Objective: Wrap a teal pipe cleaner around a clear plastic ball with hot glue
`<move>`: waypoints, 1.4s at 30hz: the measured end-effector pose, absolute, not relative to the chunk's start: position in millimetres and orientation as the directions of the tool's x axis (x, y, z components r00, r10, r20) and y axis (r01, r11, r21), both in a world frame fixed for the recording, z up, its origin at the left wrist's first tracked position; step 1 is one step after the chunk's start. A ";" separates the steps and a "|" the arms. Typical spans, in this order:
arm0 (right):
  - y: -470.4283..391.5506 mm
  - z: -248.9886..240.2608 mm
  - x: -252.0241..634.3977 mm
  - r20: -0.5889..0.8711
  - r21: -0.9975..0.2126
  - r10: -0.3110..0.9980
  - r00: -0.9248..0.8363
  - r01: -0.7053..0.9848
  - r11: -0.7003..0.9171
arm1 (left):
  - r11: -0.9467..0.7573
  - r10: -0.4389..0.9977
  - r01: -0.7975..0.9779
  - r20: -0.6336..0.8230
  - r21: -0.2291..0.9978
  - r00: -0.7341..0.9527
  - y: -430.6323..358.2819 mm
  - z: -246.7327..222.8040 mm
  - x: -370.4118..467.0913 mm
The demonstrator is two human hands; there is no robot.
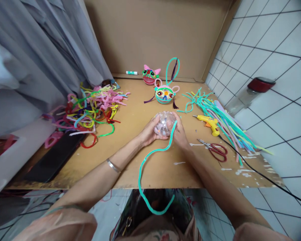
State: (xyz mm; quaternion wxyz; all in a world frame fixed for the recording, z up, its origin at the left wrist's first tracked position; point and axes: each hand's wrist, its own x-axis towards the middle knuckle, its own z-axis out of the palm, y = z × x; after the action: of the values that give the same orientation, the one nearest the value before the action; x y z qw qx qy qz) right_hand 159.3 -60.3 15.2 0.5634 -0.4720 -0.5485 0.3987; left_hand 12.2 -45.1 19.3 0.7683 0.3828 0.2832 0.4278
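Between my two hands, above the middle of the table, is a clear ball (163, 124) with pale, shiny spots. My left hand (150, 131) wraps its left side and underside. On the right side, my right hand (178, 132) grips the ball along with one end of a teal pipe cleaner (152, 152). The pipe cleaner curves down to the left and hangs past the table's front edge. Just behind the ball sits a decorated ball with a face (165, 94), pink loop ears, dark tassels and a tall teal loop. Another with pink pointed ears (150, 76) stands farther back.
Mixed pipe cleaners (97, 107) are heaped at left beside a black tray (57, 157). At right lie straight pipe cleaners (225, 117), a yellow glue gun (209, 124) with a black cord, and red-handled scissors (217, 151). A glue stick (131, 72) lies at the back.
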 end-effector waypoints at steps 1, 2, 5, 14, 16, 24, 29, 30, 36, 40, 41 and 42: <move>-60.5 14.7 159.5 0.252 -0.966 0.964 0.081 0.078 0.246 | 0.347 0.869 -0.441 -0.108 0.828 0.482 -45.1 18.9 11.7; -61.1 14.8 159.9 0.262 -0.963 0.962 0.078 0.087 0.256 | 0.352 0.865 -0.439 -0.108 0.827 0.489 -45.3 18.8 11.2; -64.9 19.0 162.9 0.304 -0.950 0.952 0.045 0.095 0.299 | 0.337 0.860 -0.448 -0.077 0.828 0.505 -47.5 20.5 9.7; -75.0 31.6 173.4 0.340 -0.937 0.936 -0.091 0.053 0.346 | 0.074 0.934 -0.494 0.113 0.866 0.338 -48.1 22.6 10.8; -74.5 31.1 174.0 0.316 -0.946 0.942 -0.113 0.041 0.322 | -0.120 0.951 -0.411 0.224 0.903 0.213 -45.7 20.5 10.1; -78.1 32.0 175.9 0.292 -0.949 0.931 -0.221 -0.187 0.253 | -0.499 0.857 -0.070 0.503 0.864 0.113 -49.5 19.4 9.8; -78.4 34.8 172.0 0.255 -0.964 0.952 -0.169 -0.120 0.237 | -0.561 0.820 -0.040 0.561 0.827 0.113 -48.9 14.6 10.7; -77.9 34.6 171.2 0.252 -0.967 0.958 -0.141 -0.086 0.241 | -0.572 0.811 -0.033 0.572 0.819 0.121 -49.1 14.3 10.7; -74.8 25.9 172.4 0.298 -0.955 0.951 -0.086 -0.037 0.296 | -0.656 0.750 0.032 0.646 0.754 0.141 -52.2 19.0 10.1; -75.2 24.1 173.6 0.315 -0.948 0.947 -0.065 -0.062 0.311 | -0.666 0.740 0.034 0.655 0.745 0.156 -51.9 22.4 8.5; -75.4 24.8 173.8 0.315 -0.948 0.947 -0.060 -0.068 0.311 | -0.670 0.735 0.031 0.657 0.742 0.167 -51.7 22.8 7.9; -75.4 25.6 174.1 0.314 -0.948 0.947 -0.060 -0.075 0.310 | -0.674 0.730 0.027 0.659 0.739 0.181 -51.5 23.2 7.2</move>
State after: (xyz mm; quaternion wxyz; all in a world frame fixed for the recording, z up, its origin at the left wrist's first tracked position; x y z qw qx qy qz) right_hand 174.1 -75.4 25.6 0.5707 -0.3803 -0.5738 0.4478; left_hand 7.2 -51.5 23.2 0.3024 0.7063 0.2678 0.5814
